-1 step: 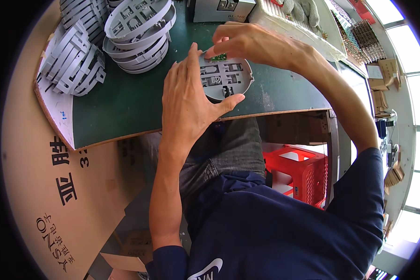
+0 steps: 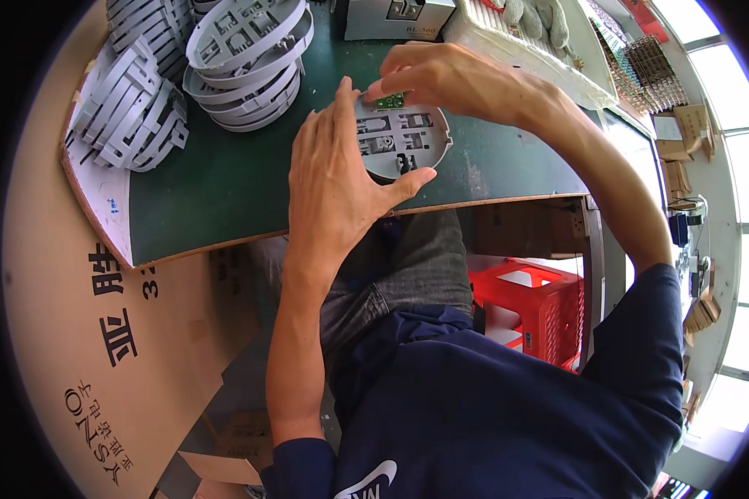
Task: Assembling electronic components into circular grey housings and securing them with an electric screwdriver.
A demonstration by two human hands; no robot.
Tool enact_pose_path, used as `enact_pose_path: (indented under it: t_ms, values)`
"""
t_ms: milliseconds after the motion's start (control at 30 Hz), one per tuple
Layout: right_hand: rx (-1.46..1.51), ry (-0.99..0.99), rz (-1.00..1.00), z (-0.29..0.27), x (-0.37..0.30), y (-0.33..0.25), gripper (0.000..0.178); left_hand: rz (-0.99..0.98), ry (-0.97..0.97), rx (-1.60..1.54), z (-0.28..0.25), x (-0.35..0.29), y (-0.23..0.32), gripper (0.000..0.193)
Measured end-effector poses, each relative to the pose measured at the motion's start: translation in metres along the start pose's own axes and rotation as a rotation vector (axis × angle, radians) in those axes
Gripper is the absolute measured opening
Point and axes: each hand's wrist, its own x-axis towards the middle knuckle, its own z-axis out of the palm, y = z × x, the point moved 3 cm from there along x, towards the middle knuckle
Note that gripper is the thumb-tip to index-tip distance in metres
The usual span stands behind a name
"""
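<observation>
A round grey plastic housing (image 2: 420, 137) lies on the green bench with its moulded inner side up. My left hand (image 2: 331, 162) curves around its left side, fingers along the far left rim and thumb stretched by the near edge, steadying it. At the housing's far edge sits a small green circuit board (image 2: 389, 101). My right hand (image 2: 437, 73) reaches over from the right with its bent fingertips at that board, which they partly cover. Near the housing's front edge a small black part (image 2: 405, 163) is seated.
Stacked grey housings (image 2: 245, 62) stand at the far left beside more nested grey parts (image 2: 133, 108). A grey box (image 2: 398, 21) and a white tray (image 2: 524, 62) holding gloves line the back. Below the bench, a red plastic stool (image 2: 533, 308) stands right of my legs.
My right fingers have shifted very slightly at the circuit board, and a little more of the board shows. My left hand and the housing look the same.
</observation>
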Motion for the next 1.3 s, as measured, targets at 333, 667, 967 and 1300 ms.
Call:
enact_pose_path:
  t_ms: [333, 667, 967, 1300]
  values:
    - [0.205, 0.289, 0.223, 0.012, -0.02, -0.015, 0.038, 0.019, 0.017, 0.029, 0.001, -0.001, 0.003, 0.117]
    - [0.209, 0.314, 0.31, 0.015, -0.018, -0.021, 0.03, 0.002, 0.003, 0.001, 0.001, -0.001, 0.003, 0.116]
    - [0.681, 0.365, 0.513, 0.011, -0.032, 0.0, 0.031, 0.014, 0.076, -0.075, -0.003, -0.001, 0.004, 0.102]
    - [1.326, 0.5, 0.393, 0.024, -0.044, -0.029, 0.045, -0.007, 0.321, -0.364, -0.013, 0.002, 0.008, 0.022]
